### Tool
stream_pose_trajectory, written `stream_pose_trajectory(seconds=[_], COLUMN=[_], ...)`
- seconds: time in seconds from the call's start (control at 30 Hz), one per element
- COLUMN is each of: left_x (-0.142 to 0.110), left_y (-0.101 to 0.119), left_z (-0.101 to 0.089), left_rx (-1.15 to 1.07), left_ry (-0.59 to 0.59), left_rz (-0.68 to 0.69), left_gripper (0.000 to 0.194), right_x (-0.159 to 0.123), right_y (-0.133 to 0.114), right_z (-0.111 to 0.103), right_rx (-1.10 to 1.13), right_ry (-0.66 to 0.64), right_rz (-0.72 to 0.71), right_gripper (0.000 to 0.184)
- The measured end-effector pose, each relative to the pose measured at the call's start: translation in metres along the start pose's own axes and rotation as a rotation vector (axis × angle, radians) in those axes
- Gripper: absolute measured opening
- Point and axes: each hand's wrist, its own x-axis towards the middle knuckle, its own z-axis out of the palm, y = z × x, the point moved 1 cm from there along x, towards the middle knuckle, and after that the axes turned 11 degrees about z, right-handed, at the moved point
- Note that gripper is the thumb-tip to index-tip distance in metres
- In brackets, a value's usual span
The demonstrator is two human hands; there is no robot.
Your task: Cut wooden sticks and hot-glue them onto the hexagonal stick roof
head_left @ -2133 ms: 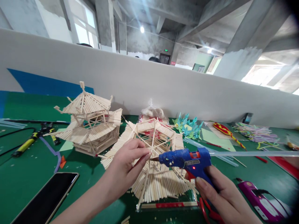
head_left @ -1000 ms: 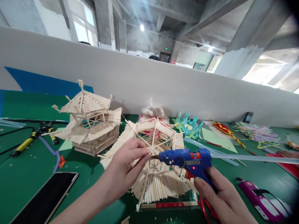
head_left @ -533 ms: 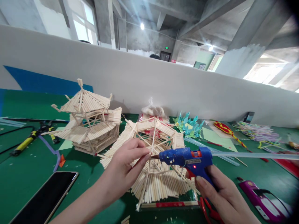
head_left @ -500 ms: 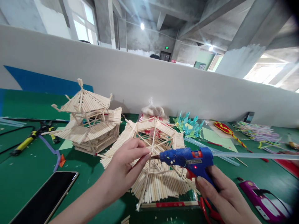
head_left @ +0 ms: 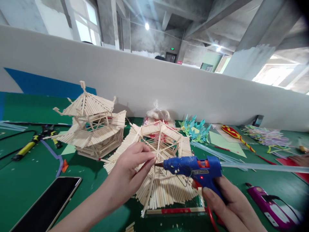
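Blue glue gun [head_left: 193,166] pointed left above stick frame [head_left: 166,193]

On the green desk [head_left: 94,175], yellow-handled pliers [head_left: 27,149] lay toward the left edge, with a dark-screened phone [head_left: 45,206] nearer the front. Next stood a tiered stick pagoda [head_left: 94,135], closer to the back edge. The left hand [head_left: 131,167] pinched thumb and forefinger together over the open-topped stick frame, mid-desk; whether they gripped a small piece could not be told. The nozzle [head_left: 159,164] ended just beside them. Behind the gun, a teal paper ornament [head_left: 196,129] sat toward the back edge. The right hand [head_left: 231,199] wrapped the gun's handle. A purple device [head_left: 267,206] lay farther right.
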Motion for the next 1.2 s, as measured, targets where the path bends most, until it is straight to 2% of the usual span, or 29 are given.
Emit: stream_pose_trajectory(seconds=[0.07,0.13,0.27,0.43,0.6,0.83,1.07,1.2], left_x=[0.000,0.001,0.001,0.000,-0.001,-0.001,0.001,-0.001], left_y=[0.000,-0.001,-0.002,-0.001,-0.002,-0.002,-0.002,-0.002], left_z=[0.000,0.001,0.001,0.001,0.001,0.002,0.002,0.002], left_rx=[0.003,0.001,-0.007,-0.013,-0.010,-0.006,-0.004,-0.003], left_ry=[0.000,0.006,0.016,0.025,0.029,0.025,0.038,0.031], left_rz=[-0.005,-0.006,0.000,-0.005,-0.003,-0.002,-0.003,-0.010], left_gripper=[0.019,0.019,0.018,0.017,0.018,0.017,0.017,0.016], right_x=[-0.002,-0.003,0.003,0.017,0.025,0.033,0.033,0.032], right_y=[0.012,0.019,0.013,-0.004,-0.005,-0.003,-0.007,-0.008], right_z=[-0.001,-0.001,0.000,0.002,0.005,0.004,0.001,-0.001], right_rx=[-0.030,-0.029,0.050,0.320,0.567,0.505,0.512,0.518], right_ry=[0.029,0.002,-0.064,-0.204,-0.334,-0.321,-0.351,-0.330], right_rz=[0.058,0.093,0.101,0.101,0.142,0.094,0.071,0.069], right_gripper=[0.034,0.038,0.039,0.032,0.023,0.017,0.020,0.012])
